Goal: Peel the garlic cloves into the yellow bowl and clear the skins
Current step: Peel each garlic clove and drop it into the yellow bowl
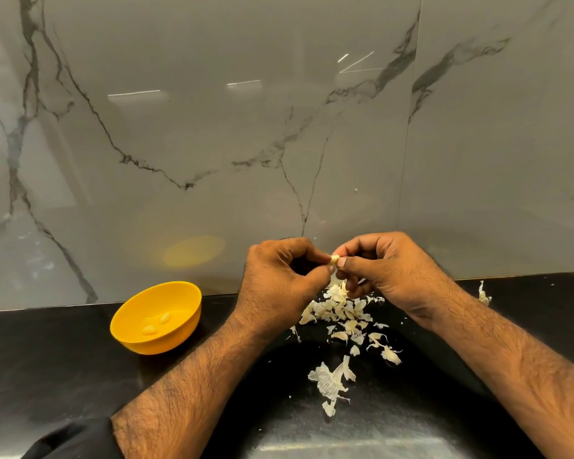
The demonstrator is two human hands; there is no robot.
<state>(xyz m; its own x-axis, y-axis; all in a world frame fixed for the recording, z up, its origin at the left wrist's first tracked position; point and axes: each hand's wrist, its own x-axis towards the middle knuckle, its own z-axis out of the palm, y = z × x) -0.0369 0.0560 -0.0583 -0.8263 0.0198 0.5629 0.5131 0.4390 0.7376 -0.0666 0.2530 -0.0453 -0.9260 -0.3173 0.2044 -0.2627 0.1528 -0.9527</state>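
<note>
Above the black counter, my left hand point(279, 279) and my right hand point(385, 270) meet fingertip to fingertip and pinch one small garlic clove point(335, 259) between them. A strip of skin hangs down from the clove. Below the hands lies a heap of papery garlic skins point(340, 311), with looser pieces trailing toward me, including a large veined piece point(328, 380). The yellow bowl point(126, 329) stands to the left of my left forearm and holds two peeled cloves point(156, 323).
The black counter point(47, 369) runs along a grey marble backsplash point(212, 144) right behind the hands. One stray bit of skin point(483, 294) lies at the far right by the wall. A dark sleeve point(70, 438) shows at the lower left.
</note>
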